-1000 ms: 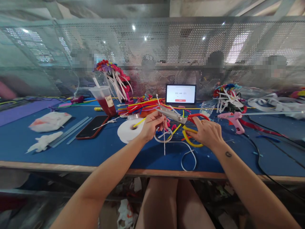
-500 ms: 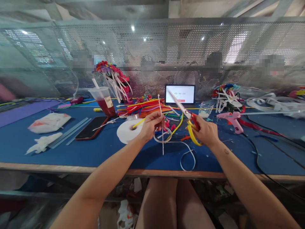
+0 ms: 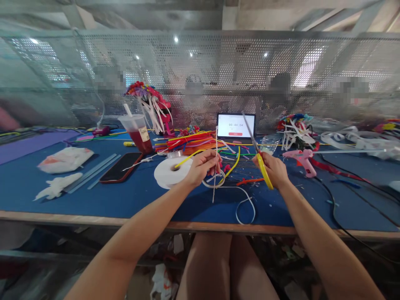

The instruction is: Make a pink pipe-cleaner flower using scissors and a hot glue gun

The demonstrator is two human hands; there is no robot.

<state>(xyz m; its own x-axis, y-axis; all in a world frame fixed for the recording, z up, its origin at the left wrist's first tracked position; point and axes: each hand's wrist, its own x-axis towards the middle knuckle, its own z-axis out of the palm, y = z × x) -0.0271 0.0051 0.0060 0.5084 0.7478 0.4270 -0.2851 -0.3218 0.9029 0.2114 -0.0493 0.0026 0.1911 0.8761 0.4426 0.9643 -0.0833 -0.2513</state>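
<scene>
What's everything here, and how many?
Table: one, blue, middle
Mesh: one, grey, behind table
Screen: one, white, back middle
Flowers: several bunches, multicoloured, back
Drink: one, red, back left
Sheet: one, purple, far left
Bag: one, white-orange, left
Tissue: one, white, front left
Phone: one, black, left
Sticks: a few, clear, beside phone
Roll: one, white, by left hand
Stems: many, mostly red, middle
Cord: one, white, front middle
Packet: one, clear, behind right hand
Glue gun: one, pink, right
Ribbon: uncountable, white, far right
Strip: one, white, in left hand
Scissors: one, silver and yellow, in right hand
Hands: two, bare, above table
Arms: two, bare, front
Legs: two, bare, below table
</scene>
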